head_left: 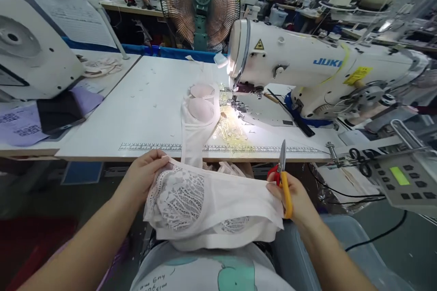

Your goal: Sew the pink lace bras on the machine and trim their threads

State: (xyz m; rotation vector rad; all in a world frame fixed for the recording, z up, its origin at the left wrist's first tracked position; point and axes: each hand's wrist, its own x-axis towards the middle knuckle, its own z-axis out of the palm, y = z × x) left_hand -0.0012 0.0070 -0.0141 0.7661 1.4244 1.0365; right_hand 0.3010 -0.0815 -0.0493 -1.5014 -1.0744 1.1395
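Note:
A white lace bra piece [211, 204] is stretched between my hands, just below the table's front edge. My left hand [145, 175] pinches its left, lacy end. My right hand [295, 195] grips its right end and also holds small thread snips [282, 170] with a red and yellow handle, blades pointing up. A strip of the same white fabric runs up onto the table to a stack of pale pink bra cups [201, 102] lying by the needle of the white Juki sewing machine [317, 70].
The white sewing table [150, 113] has a printed ruler along its front edge. A second machine [30, 50] and purple papers sit at left. A control panel [403, 179] is at right, black scissors beside it. A standing fan [200, 4] is behind the table.

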